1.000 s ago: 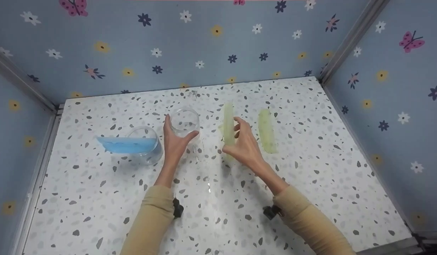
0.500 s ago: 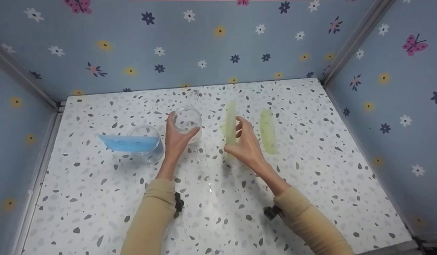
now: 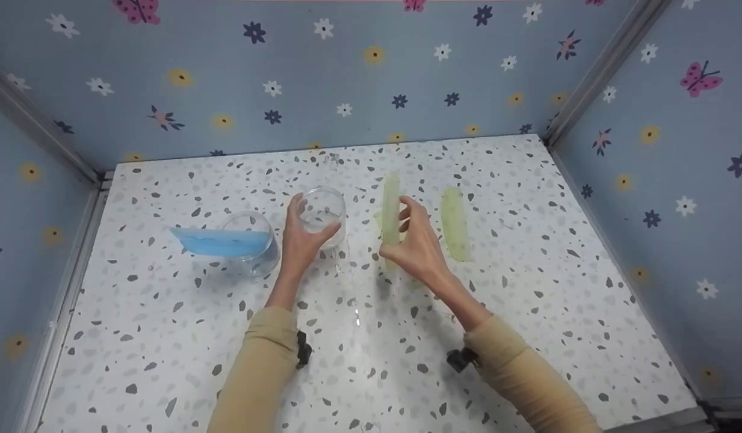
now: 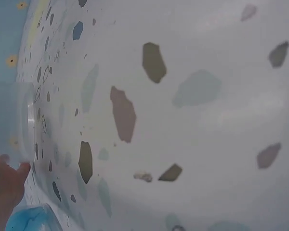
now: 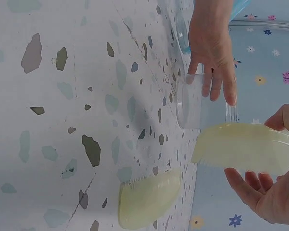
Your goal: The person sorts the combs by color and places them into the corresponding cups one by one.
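Head view: I see the left hand [image 3: 299, 240] curled round a clear cup [image 3: 326, 209], and the right hand [image 3: 417, 245], apart from it, pinching a green comb [image 3: 391, 210] between thumb and fingers, with a second comb [image 3: 455, 224] lying just right of that hand. I think I want the cup steady and a gentle pinch, so nothing slips or tips.

A person wears long sleeves in plain tan fabric. The left sleeve [image 3: 253, 376] gathers in soft folds near its cuff, and the right sleeve [image 3: 530, 376] creases lightly, its cuff ending at the wrist. On the inner side of each cuff sits a small, blocky black device, one left [image 3: 303, 349], one right [image 3: 460, 359], their details too small to tell. Both hands are bare.
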`<state>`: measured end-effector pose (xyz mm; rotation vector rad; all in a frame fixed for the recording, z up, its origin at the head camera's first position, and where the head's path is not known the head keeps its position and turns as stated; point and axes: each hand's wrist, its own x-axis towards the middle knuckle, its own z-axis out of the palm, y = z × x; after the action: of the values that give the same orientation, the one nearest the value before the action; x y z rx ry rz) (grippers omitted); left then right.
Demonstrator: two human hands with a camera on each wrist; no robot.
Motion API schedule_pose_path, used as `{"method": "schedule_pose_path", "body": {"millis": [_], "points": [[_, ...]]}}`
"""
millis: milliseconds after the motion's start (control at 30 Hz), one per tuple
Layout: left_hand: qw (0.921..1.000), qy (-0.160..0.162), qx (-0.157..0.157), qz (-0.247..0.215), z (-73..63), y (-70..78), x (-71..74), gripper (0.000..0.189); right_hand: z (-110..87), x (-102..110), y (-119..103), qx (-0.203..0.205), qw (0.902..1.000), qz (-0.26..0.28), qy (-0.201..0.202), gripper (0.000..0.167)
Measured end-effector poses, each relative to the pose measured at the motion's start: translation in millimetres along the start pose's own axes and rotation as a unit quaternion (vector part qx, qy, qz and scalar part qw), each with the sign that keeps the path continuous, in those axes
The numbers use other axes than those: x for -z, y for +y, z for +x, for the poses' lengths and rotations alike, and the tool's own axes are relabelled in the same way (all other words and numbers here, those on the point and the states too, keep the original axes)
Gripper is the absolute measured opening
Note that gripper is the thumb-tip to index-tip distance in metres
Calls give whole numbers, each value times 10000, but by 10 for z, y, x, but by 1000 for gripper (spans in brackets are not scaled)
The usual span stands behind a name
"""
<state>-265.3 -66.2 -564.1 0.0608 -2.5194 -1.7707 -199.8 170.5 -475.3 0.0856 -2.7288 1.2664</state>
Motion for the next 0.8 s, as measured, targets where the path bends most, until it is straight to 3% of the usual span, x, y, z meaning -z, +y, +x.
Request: {"method": "schedule_pose_path", "body": {"millis": [400, 800], "points": [[9995, -275, 56, -146, -132, -34, -22, 111, 21, 29, -100, 257, 9997, -23, 20, 99], [9954, -888, 175, -304, -250, -35, 8, 110, 45, 108, -258, 718, 9973, 141, -21, 95]]}}
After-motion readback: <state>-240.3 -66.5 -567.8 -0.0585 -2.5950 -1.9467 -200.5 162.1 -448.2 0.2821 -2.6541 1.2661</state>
